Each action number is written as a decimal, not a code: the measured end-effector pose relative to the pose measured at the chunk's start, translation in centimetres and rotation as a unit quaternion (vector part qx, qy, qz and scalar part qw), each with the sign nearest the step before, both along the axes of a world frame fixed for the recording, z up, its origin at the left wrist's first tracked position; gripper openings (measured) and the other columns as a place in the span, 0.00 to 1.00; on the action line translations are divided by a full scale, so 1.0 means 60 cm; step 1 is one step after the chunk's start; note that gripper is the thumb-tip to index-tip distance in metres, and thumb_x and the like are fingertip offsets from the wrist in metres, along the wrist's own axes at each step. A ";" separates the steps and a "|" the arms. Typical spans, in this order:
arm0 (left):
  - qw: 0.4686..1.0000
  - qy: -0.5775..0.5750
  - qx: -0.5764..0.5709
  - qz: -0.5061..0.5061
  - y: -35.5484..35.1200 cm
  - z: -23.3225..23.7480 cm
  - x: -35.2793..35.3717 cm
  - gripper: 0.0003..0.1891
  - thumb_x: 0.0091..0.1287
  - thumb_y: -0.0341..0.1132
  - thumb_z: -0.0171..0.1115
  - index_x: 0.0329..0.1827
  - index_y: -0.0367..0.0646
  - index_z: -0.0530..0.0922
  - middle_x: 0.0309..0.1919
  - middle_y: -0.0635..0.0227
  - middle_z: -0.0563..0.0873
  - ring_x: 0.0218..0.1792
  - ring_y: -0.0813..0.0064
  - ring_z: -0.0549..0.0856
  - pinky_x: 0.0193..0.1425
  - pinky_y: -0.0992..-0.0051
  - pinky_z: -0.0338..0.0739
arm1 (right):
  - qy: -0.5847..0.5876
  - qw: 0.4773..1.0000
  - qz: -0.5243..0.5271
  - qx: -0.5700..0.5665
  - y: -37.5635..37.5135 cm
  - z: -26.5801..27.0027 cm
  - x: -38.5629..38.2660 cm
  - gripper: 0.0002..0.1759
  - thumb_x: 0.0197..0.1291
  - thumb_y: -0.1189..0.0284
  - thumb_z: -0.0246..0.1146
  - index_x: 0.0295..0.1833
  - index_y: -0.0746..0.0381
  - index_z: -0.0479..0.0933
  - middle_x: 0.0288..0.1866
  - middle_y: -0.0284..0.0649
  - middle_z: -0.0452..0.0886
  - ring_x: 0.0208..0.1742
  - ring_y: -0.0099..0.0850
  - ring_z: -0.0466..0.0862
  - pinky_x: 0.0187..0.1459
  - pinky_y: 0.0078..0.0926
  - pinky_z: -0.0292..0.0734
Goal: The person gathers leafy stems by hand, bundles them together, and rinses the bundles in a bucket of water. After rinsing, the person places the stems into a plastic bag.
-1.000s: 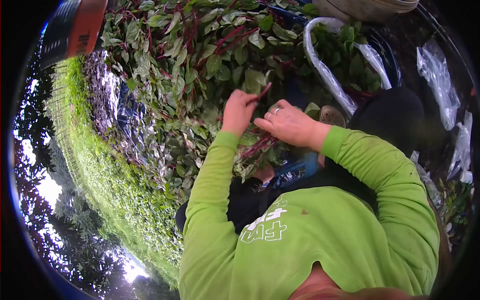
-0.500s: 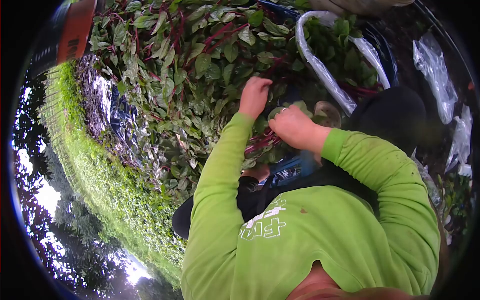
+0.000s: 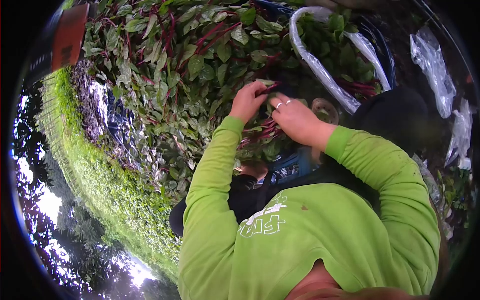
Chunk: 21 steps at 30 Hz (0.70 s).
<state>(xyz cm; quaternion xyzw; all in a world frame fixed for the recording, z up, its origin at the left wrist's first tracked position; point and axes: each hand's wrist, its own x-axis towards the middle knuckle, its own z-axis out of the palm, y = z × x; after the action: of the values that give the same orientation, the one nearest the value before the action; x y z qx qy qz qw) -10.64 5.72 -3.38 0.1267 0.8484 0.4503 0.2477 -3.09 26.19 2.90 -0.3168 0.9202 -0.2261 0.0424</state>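
Leafy vines with green leaves and red-purple stems, looking like Malabar spinach (image 3: 210,55), spread in front of me. My left hand (image 3: 248,101) is closed, pinching a red-stemmed spinach sprig (image 3: 270,87) between thumb and fingers. Close beside it, my right hand (image 3: 300,121), with rings on it, has its fingers curled together at the sprig's lower end; leaves partly hide the fingertips. Just below the hands lies a bunch of cut red stems (image 3: 264,131), over a blue crate (image 3: 287,169).
A container lined with clear plastic (image 3: 320,62) holds more leafy stems at the upper right. Plastic bags (image 3: 434,70) lie on dark ground at the far right. A round brownish object (image 3: 325,110) sits near my right wrist. An orange-red band (image 3: 69,37) shows at the upper left.
My left hand has dropped slightly and now pinches a sprig. My right hand has shifted up towards it, so the fingers of both hands nearly meet.
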 end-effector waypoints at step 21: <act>0.929 0.270 -0.246 0.055 0.040 -0.068 -0.056 0.08 0.61 0.33 0.66 0.42 0.45 0.80 0.41 0.59 0.86 0.46 0.53 0.86 0.51 0.56 0.82 | -0.039 0.998 0.009 0.045 0.004 0.000 -0.015 0.06 0.56 0.70 0.63 0.36 0.61 0.81 0.40 0.41 0.84 0.51 0.39 0.85 0.55 0.41 0.78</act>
<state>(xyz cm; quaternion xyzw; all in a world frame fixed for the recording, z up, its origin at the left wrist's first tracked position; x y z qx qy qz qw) -14.00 8.11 -7.46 0.1314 0.9731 0.1892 0.0072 -3.98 26.41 2.88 -0.3135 0.9243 -0.1962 0.0946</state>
